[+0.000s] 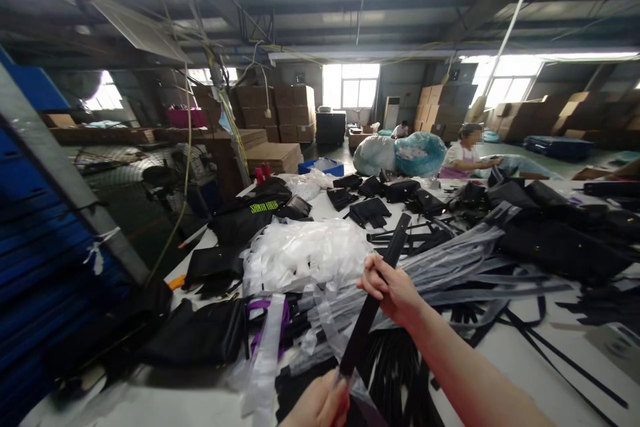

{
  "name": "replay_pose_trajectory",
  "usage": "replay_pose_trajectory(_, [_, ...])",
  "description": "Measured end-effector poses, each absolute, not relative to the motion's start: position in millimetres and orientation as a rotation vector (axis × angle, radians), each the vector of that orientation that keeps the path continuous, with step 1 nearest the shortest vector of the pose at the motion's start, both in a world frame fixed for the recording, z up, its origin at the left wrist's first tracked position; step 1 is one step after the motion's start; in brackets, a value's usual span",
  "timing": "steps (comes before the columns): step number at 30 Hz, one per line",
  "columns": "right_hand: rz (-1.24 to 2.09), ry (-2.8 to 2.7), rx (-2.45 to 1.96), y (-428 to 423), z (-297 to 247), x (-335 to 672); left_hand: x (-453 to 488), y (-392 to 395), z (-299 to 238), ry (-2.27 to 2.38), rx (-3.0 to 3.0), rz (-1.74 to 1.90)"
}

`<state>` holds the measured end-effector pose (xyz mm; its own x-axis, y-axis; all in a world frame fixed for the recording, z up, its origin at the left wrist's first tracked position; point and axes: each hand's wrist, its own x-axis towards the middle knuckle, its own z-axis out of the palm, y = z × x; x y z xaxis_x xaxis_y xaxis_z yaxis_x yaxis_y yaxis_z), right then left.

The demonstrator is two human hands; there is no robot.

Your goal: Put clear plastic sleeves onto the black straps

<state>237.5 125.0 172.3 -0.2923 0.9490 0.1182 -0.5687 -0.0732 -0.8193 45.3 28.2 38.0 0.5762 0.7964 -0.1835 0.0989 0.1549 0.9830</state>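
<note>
A flat black strap (369, 317) stretches slantwise between my two hands. My right hand (393, 288) is closed around its upper part, and the strap's far end sticks out beyond the fingers. My left hand (323, 401), partly cut off by the bottom edge, pinches the lower end, where some clear plastic shows. Below the strap lies a bundle of thin black cords or straps (395, 373). Left of my right hand is a heap of crumpled clear plastic bags (310, 250). Long plastic-wrapped straps (450, 263) spread to the right.
Black bags (200, 333) lie along the table's left side, one with yellow-green lettering (264, 207). More black pieces (565, 240) cover the right side. A co-worker (465, 155) is across the table at right. Large plastic sacks (420, 152) and cardboard boxes (295, 113) stand behind.
</note>
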Motion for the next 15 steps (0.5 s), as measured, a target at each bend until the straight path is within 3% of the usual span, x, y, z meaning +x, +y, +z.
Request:
replay_pose_trajectory(8, [1.638, -1.117, -0.546, 117, 185, 219, 64, 45, 125, 0.795, 1.37, 0.677])
replay_pose_trajectory(12, [1.58, -1.166, -0.634, 119, 184, 222, 73, 54, 140, 0.758, 1.389, 0.74])
replay_pose_trajectory(15, [1.349, -1.09, -0.701, 134, 190, 242, 73, 55, 139, 0.735, 1.419, 0.724])
